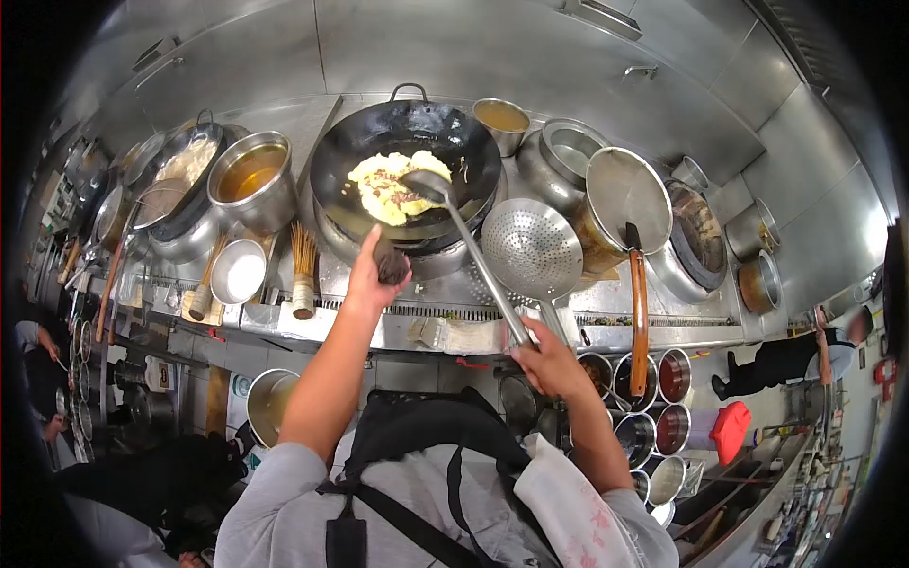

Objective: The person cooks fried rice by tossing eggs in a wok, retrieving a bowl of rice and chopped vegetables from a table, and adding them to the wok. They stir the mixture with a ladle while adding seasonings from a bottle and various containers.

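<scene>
Yellow egg mixed with reddish-brown bits (393,194) lies in a large black wok (346,133) on the stove. My left hand (376,275) is closed round a dark cloth-like bundle (390,262) at the wok's near edge. In my right hand (549,360) is the handle of a long metal ladle (478,251), which slants up and left. The ladle's bowl touches the right part of the egg. A perforated strainer (532,248) rests right of the wok, its handle passing close to my right hand.
Left of the wok stand a pot of amber liquid (251,175), a white bowl (239,272) and a bamboo brush (302,275). A round mesh sieve (629,201) sits to the right. Several sauce pots (673,377) are at lower right. Other people stand at both far sides.
</scene>
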A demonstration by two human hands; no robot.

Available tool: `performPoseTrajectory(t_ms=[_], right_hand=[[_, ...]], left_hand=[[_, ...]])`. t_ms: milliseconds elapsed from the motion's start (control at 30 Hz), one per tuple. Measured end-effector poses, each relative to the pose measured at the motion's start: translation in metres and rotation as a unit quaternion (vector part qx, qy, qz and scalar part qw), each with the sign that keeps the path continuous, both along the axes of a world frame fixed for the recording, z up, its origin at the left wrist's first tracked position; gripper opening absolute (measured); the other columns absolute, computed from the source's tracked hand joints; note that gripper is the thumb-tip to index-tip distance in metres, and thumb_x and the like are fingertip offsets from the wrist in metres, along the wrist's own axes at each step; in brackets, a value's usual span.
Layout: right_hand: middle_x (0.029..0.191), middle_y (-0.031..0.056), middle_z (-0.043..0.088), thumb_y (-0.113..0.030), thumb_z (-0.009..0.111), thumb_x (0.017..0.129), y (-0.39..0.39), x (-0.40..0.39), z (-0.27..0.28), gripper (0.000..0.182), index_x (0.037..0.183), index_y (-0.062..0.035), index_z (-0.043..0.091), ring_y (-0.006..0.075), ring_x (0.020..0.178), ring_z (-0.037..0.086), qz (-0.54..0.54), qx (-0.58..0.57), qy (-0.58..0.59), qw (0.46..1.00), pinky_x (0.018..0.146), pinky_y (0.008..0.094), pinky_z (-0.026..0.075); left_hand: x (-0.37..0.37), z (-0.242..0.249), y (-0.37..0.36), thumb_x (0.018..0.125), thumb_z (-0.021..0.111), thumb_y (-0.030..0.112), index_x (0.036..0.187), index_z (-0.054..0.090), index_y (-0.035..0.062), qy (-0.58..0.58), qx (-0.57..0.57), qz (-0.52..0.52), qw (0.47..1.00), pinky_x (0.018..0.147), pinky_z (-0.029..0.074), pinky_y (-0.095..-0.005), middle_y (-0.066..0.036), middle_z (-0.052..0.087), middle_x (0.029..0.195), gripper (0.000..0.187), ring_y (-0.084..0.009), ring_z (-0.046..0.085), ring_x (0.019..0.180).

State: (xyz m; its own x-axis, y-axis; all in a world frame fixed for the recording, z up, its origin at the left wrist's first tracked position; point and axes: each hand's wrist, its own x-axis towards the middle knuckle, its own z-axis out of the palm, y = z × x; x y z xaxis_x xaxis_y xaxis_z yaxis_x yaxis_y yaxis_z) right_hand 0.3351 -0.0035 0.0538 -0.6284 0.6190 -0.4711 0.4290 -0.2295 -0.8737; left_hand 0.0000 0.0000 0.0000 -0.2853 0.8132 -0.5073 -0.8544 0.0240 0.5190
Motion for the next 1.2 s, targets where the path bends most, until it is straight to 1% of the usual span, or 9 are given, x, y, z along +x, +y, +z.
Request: performPoseTrajectory(t_ms=[233,367,433,533,600,700,900,1100,1200], right_hand=[[0.066,0.0005,0.047,-0.009,0.058,0.088,0.031,-0.065,-0.012,0.062,0.143,-0.0088,0.03,0.0087,0.045,0.043,-0.187,0.014,0.062,0.98,0.036,0.0261,0.035],[0.07,0.0017,0.047,-0.008,0.059,0.086,0.062,-0.075,-0.02,0.065,0.143,-0.0099,0.029,0.0096,0.046,0.043,-0.044,0.02,0.064,0.997,0.038,0.0266,0.035],[0.073,0.0017,0.048,-0.008,0.06,0.086,0.064,-0.087,-0.024,0.064,0.143,-0.0096,0.031,0.0082,0.045,0.042,0.008,0.202,0.03,0.979,0.039,0.0257,0.034],[0.086,0.0097,0.059,-0.014,0.06,0.086,0.077,-0.1,-0.013,0.063,0.143,-0.0116,0.032,0.0217,0.066,0.058,0.078,0.285,-0.011,0.955,0.06,0.0338,0.046],[0.105,0.0186,0.064,-0.02,0.06,0.086,0.074,-0.102,0.009,0.064,0.143,-0.0148,0.033,0.0363,0.098,0.061,0.135,0.315,-0.136,0.93,0.088,0.0397,0.045],[0.104,0.0202,0.064,-0.018,0.06,0.085,0.074,-0.061,0.003,0.063,0.143,-0.0155,0.033,0.0383,0.1,0.061,0.155,0.418,-0.169,0.879,0.086,0.0428,0.046],[0.098,0.0211,0.065,-0.018,0.059,0.085,0.09,-0.046,0.019,0.061,0.141,-0.0163,0.035,0.043,0.095,0.061,0.105,0.422,-0.199,0.878,0.083,0.0489,0.046],[0.098,0.0198,0.066,-0.021,0.059,0.087,0.09,-0.082,0.009,0.057,0.139,-0.0131,0.039,0.0384,0.093,0.062,0.092,0.458,-0.25,0.848,0.082,0.0476,0.048],[0.104,0.0142,0.062,-0.023,0.065,0.085,0.052,-0.08,0.039,0.047,0.129,-0.0127,0.054,0.0324,0.096,0.058,-0.033,0.589,-0.072,0.804,0.084,0.0415,0.047]], left_hand=[[0.027,-0.025,-0.11,0.074,0.064,0.018,0.111,0.054,0.0008,-0.006,0.023,-0.096,0.995,0.072,0.054,-0.0468,-0.017,0.06,0.097,0.042,-0.0318,0.062,0.088],[0.025,-0.033,-0.17,0.071,0.062,0.009,0.112,0.051,-0.0015,0.074,-0.024,-0.243,0.967,0.068,0.057,-0.0417,-0.017,0.06,0.096,0.044,-0.0301,0.064,0.079],[0.023,-0.038,-0.189,0.07,0.063,0.009,0.112,0.052,-0.0001,0.097,-0.007,-0.272,0.957,0.068,0.056,-0.0385,-0.015,0.06,0.098,0.044,-0.0275,0.064,0.079],[0.025,-0.052,-0.208,0.066,0.071,0.012,0.12,0.051,0.0021,0.286,-0.04,-0.425,0.858,0.083,0.048,-0.031,-0.009,0.061,0.101,0.058,-0.0196,0.059,0.091],[0.031,-0.059,-0.221,0.066,0.071,0.012,0.12,0.051,0.0023,0.303,-0.043,-0.413,0.858,0.084,0.046,-0.0298,-0.008,0.061,0.101,0.058,-0.0186,0.058,0.094],[0.039,-0.044,-0.234,0.066,0.071,0.013,0.119,0.052,0.0021,0.318,-0.066,-0.376,0.868,0.087,0.045,-0.0289,-0.008,0.061,0.103,0.058,-0.0188,0.057,0.096],[0.047,-0.023,-0.231,0.067,0.068,0.026,0.125,0.047,0.0028,0.057,0.053,-0.107,0.991,0.07,0.051,-0.0389,-0.013,0.059,0.098,0.065,-0.0268,0.061,0.084],[0.051,0.045,-0.155,0.075,0.061,0.04,0.109,0.055,0.0043,-0.051,0.34,-0.028,0.939,0.061,0.04,-0.0371,-0.018,0.061,0.086,0.05,-0.0245,0.054,0.064],[0.065,0.081,-0.131,0.077,0.061,0.038,0.122,0.047,0.0006,-0.03,0.406,-0.056,0.911,0.06,0.039,-0.0348,-0.017,0.058,0.087,0.06,-0.022,0.052,0.064]])
